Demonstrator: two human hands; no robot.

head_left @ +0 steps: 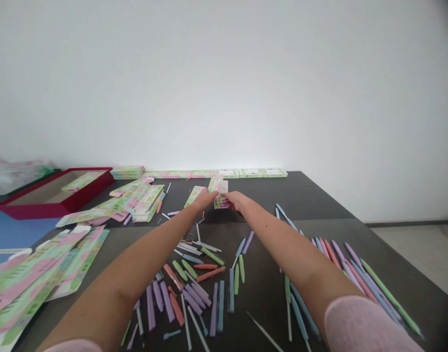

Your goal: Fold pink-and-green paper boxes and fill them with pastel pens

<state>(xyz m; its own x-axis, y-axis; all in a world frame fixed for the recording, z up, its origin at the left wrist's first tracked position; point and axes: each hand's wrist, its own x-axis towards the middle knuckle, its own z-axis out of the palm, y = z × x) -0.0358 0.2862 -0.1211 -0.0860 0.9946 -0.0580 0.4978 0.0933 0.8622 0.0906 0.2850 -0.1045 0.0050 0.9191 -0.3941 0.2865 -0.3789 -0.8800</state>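
Note:
Both my arms reach across the dark table to a small stack of pink-and-green printed boxes [215, 183]. My left hand [205, 198] closes on the stack's left side, its thumb against the near face. From the right, my right hand [235, 201] grips the same stack, its fingers partly hidden behind it. Just left of my left hand lies another printed box [193, 195]. Nearer on the table, purple pen caps [196, 296], green caps [189, 268], red caps [211, 274] and thin white sticks [197, 327] are scattered.
Long coloured pens [381, 288] lie along the right side. Flat printed cartons [36, 274] overlap at left, near a red box [58, 205]. A row of printed boxes [251, 173] lines the back edge by the white wall [224, 83].

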